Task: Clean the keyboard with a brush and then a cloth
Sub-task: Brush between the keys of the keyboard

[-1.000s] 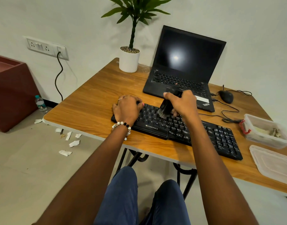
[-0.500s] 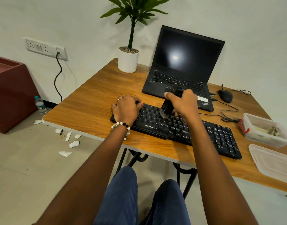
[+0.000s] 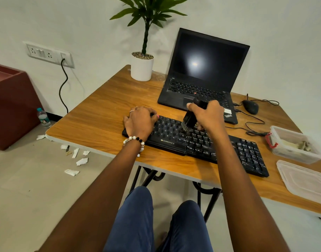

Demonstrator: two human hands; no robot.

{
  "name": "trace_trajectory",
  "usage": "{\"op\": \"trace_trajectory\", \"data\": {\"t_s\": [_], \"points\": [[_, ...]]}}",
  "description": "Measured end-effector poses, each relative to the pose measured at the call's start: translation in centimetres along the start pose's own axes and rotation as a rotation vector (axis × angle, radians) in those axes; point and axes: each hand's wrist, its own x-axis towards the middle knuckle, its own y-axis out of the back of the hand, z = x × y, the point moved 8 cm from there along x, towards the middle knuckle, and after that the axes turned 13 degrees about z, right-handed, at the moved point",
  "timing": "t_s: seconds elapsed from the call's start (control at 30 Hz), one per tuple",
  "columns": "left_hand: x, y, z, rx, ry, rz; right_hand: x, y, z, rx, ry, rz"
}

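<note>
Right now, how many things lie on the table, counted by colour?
Black: 4, keyboard, brush, laptop, mouse
White: 1, plant pot
Clear plastic: 2, container, lid
Total: 7

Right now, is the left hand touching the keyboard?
Touching. In the head view, the left hand rests on the left end of the keyboard, fingers curled over its far edge.

Both arms reach forward; left hand [image 3: 140,122] lies palm-down, fingers curled, right hand [image 3: 208,116] curled in a grip.
</note>
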Motion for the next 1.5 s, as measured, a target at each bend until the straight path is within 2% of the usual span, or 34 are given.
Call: {"op": "trace_trajectory", "data": {"t_s": [0.13, 0.23, 0.33, 0.43, 0.57, 0.63, 0.77, 0.87, 1.07, 1.2, 1.3, 1.37, 1.5], "points": [[0.0, 0.0, 0.0, 0.01, -0.005, 0.003, -1.2, -0.6, 0.0, -0.091, 0.161, 0.058], [0.0, 0.1, 0.0, 0.009, -0.003, 0.002, -1.6, -0.6, 0.6, -0.142, 0.162, 0.054], [0.0, 0.1, 0.0, 0.003, 0.004, -0.003, -1.2, -0.4, 0.6, -0.193, 0.089, -0.069], [-0.1, 0.2, 0.0, -0.004, 0.005, 0.003, -0.9, -0.1, 0.2, -0.113, 0.025, -0.182], [0.0, 0.1, 0.0, 0.0, 0.003, -0.001, -0.6, 0.6, 0.1, -0.055, 0.079, 0.007], [0.0, 0.1, 0.0, -0.001, 0.002, -0.001, -1.3, 0.3, 0.4, -0.073, 0.124, 0.042], [0.0, 0.0, 0.0, -0.003, 0.006, -0.003, -1.7, 0.1, 0.8, -0.143, 0.08, -0.049], [0.0, 0.0, 0.0, -0.001, 0.002, 0.0, -1.2, 0.1, 0.4, -0.081, 0.004, -0.181], [-0.1, 0.3, 0.1, -0.008, -0.001, 0.006, -1.1, -0.7, -0.9, 0.041, 0.084, 0.041], [0.0, 0.3, 0.0, -0.015, 0.013, 0.008, -2.1, -2.0, -0.6, -0.063, 0.179, 0.053], [0.0, 0.2, 0.0, -0.017, 0.018, 0.009, -1.7, -1.7, -0.2, -0.119, 0.117, -0.064], [0.0, 0.3, 0.0, -0.019, 0.019, 0.01, -1.2, -1.1, 0.0, -0.058, 0.048, -0.131], [0.0, 0.3, 0.0, -0.015, 0.016, 0.007, -0.4, 0.3, 0.7, -0.009, 0.041, 0.037]]}}
